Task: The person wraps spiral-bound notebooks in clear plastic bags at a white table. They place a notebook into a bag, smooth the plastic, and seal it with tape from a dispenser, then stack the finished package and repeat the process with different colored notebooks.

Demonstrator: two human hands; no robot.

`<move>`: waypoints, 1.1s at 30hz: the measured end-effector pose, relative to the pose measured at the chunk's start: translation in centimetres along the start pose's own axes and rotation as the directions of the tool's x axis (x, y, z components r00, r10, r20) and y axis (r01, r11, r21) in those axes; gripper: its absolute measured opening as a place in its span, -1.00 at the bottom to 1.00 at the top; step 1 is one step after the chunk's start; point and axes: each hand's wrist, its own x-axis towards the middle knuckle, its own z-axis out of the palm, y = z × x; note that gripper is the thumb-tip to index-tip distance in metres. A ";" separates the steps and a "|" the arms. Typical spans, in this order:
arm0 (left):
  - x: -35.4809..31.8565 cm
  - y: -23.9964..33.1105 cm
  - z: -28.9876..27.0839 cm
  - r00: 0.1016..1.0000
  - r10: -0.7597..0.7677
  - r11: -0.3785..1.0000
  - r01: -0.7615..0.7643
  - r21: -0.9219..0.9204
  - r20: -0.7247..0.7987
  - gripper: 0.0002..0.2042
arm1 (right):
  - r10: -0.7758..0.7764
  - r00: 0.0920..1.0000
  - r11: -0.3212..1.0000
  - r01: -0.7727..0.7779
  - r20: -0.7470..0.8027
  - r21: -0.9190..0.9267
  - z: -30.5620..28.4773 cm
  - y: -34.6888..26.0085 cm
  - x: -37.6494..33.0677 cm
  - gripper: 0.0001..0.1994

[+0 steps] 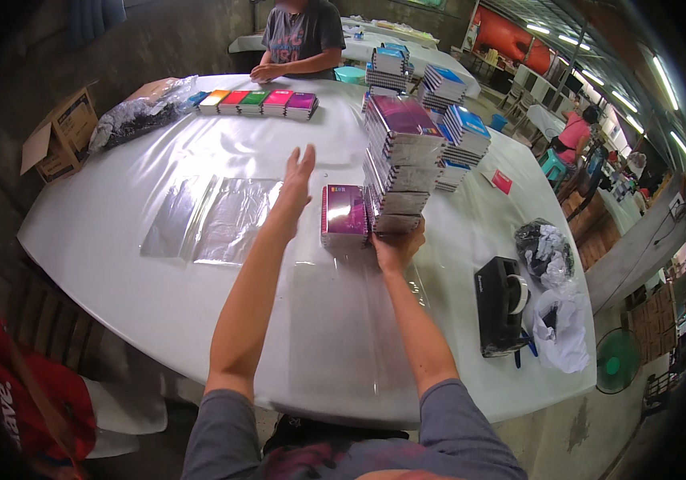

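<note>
Wkshp; big tbl (103, 208), notebk stacks (403, 160), tape dispenser (495, 312), strip lts (664, 86).

White table (107, 232) with notebook stacks (403, 152), clear plastic sheets (235, 214), black tape dispenser (493, 308)

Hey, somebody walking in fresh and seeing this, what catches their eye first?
Probably the tall stack of purple-covered, spiral-bound notebooks near the middle of the glossy white table, with the person's right hand at its base. Next, perhaps, the row of orange, red, green, pink and purple notebook piles on the table's far side, left of that stack.
</note>
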 end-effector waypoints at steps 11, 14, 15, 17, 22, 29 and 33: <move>8.7 3.7 10.4 0.972 -0.004 0.965 0.066 -0.255 0.236 0.11 | -0.055 0.985 0.689 -0.081 0.164 0.720 -5.3 0.9 8.4 -0.29; 9.8 3.4 10.9 0.931 -0.004 0.938 0.130 -0.321 0.364 -0.04 | -0.071 0.922 0.519 -0.291 0.380 0.804 -5.0 -4.2 12.9 -0.30; 10.3 3.1 10.9 0.921 -0.011 0.932 0.152 -0.330 0.390 -0.08 | -0.090 0.892 0.457 -0.359 0.444 0.814 -5.1 -5.9 14.0 -0.30; 11.3 2.3 11.2 0.912 0.004 0.896 0.179 -0.407 0.410 -0.07 | -0.145 0.869 0.415 -0.381 0.474 0.826 -4.9 -6.9 14.3 -0.31; 11.5 1.2 11.1 0.903 -0.031 0.917 0.196 -0.347 0.429 0.02 | -0.251 0.841 0.427 -0.348 0.479 0.835 -5.0 -7.7 13.3 -0.32; 6.9 2.3 11.2 0.949 -0.079 0.853 0.223 -0.472 0.306 0.01 | -0.315 0.824 0.412 -0.329 0.471 0.850 -4.5 -5.4 13.6 -0.28; 5.1 -1.8 9.3 0.976 -0.161 0.888 0.209 -0.409 0.149 0.19 | -0.124 0.853 0.485 -0.394 0.507 0.781 -3.5 -1.3 13.0 -0.16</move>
